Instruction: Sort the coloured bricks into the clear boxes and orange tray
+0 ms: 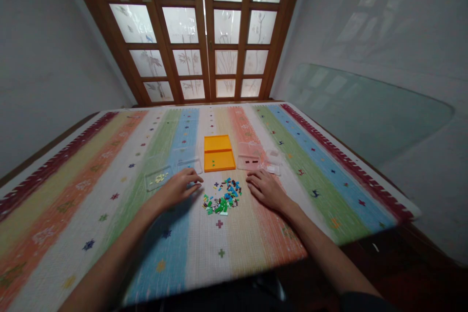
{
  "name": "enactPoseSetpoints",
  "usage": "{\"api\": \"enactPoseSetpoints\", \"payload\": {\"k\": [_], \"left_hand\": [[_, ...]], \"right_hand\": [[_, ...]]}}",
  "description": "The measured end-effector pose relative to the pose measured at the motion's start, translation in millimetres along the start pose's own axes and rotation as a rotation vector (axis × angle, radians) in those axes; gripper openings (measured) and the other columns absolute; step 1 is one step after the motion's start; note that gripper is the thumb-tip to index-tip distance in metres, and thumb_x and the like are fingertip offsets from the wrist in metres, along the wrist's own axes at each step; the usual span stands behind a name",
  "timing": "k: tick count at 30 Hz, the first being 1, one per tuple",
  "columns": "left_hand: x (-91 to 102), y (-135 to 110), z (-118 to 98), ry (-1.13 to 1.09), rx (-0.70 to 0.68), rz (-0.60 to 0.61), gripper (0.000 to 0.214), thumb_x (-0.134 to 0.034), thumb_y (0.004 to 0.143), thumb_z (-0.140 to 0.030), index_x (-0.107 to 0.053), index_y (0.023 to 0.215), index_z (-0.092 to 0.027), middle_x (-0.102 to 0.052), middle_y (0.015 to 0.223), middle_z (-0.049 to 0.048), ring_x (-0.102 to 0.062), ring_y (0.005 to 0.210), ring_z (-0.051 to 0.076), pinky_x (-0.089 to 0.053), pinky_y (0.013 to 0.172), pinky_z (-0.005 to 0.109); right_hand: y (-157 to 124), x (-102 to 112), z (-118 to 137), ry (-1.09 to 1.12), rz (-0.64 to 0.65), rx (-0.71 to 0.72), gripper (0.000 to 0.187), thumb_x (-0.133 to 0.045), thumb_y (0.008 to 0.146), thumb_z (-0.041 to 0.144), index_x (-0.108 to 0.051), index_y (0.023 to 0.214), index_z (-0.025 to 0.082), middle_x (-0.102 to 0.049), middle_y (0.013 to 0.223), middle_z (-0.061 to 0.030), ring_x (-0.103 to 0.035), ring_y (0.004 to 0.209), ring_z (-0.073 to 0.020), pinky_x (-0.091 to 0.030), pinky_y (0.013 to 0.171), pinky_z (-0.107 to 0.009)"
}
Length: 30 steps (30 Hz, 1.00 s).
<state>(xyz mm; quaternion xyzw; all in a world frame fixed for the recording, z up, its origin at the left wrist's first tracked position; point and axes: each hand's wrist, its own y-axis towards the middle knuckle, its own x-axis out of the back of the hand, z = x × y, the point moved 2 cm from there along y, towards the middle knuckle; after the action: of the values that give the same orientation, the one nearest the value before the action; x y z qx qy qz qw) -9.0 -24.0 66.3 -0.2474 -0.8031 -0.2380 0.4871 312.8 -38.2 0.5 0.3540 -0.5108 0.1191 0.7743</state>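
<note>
My left hand [182, 186] hovers or rests just left of a loose pile of small toy bricks [229, 197], thumb and fingers apart, with nothing seen between them. On the pile's right side, my right hand [266, 190] lies on the cloth with its fingers stretched out, and no brick shows in it. The bricks are mostly green and blue, with some brown, white and yellow ones. Beyond the pile lies an opened orange-yellow box [225, 161]; a few green pieces [213, 162] sit in its nearer half.
Left of the box, a clear tray [146, 183] holds pale yellow pieces [161, 177], beside another clear tray [199, 165]. To the right, a clear box [240, 163] contains dark pieces [255, 161]. A striped cloth [212, 258] covers the table; wooden glazed doors [208, 58] stand behind.
</note>
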Motion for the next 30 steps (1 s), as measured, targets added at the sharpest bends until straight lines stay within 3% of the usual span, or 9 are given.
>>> {"api": "enactPoseSetpoints", "payload": {"k": [5, 12, 17, 22, 30], "left_hand": [[-22.2, 0, -21, -0.017, -0.030, 0.117, 0.022, -0.051, 0.095, -0.021, -0.074, 0.096, -0.019, -0.064, 0.094, 0.0066, -0.062, 0.086, 0.018, -0.049, 0.080, 0.028], [-39.4, 5, -23, 0.070, -0.023, 0.175, 0.019, -0.054, 0.091, -0.018, -0.074, 0.091, -0.019, -0.064, 0.094, 0.0070, -0.062, 0.088, 0.019, -0.048, 0.079, 0.028], [-41.2, 6, -25, 0.134, -0.038, 0.189, 0.020, -0.052, 0.092, -0.016, -0.072, 0.088, -0.018, -0.064, 0.093, 0.0078, -0.062, 0.088, 0.020, -0.047, 0.080, 0.029], [-33.5, 8, -20, 0.097, -0.001, 0.127, 0.019, -0.052, 0.092, -0.017, -0.070, 0.087, -0.015, -0.063, 0.091, 0.0078, -0.061, 0.088, 0.020, -0.048, 0.081, 0.030], [-39.5, 11, -20, 0.077, -0.066, 0.215, 0.016, -0.056, 0.088, -0.017, -0.072, 0.087, -0.019, -0.063, 0.090, 0.0055, -0.060, 0.083, 0.017, -0.047, 0.077, 0.028]], "right_hand": [[0, 0, -1, 0.003, -0.007, 0.005, 0.018, -0.047, 0.100, 0.020, -0.065, 0.103, 0.018, -0.066, 0.110, -0.0124, -0.056, 0.100, -0.0262, -0.047, 0.089, -0.044], [0, 0, -1, -0.009, -0.015, 0.015, 0.018, -0.047, 0.100, 0.020, -0.065, 0.101, 0.017, -0.066, 0.109, -0.0127, -0.056, 0.099, -0.0261, -0.046, 0.089, -0.043], [0, -1, -1, 0.000, -0.015, 0.021, 0.018, -0.047, 0.100, 0.020, -0.065, 0.102, 0.018, -0.066, 0.109, -0.0123, -0.057, 0.100, -0.0260, -0.046, 0.091, -0.044], [0, -1, -1, 0.005, -0.017, 0.007, 0.018, -0.047, 0.100, 0.020, -0.065, 0.102, 0.019, -0.066, 0.110, -0.0121, -0.057, 0.101, -0.0262, -0.046, 0.090, -0.044], [0, 0, 0, 0.011, -0.006, -0.002, 0.018, -0.047, 0.100, 0.020, -0.064, 0.103, 0.019, -0.066, 0.110, -0.0123, -0.057, 0.101, -0.0263, -0.047, 0.090, -0.044]]}}
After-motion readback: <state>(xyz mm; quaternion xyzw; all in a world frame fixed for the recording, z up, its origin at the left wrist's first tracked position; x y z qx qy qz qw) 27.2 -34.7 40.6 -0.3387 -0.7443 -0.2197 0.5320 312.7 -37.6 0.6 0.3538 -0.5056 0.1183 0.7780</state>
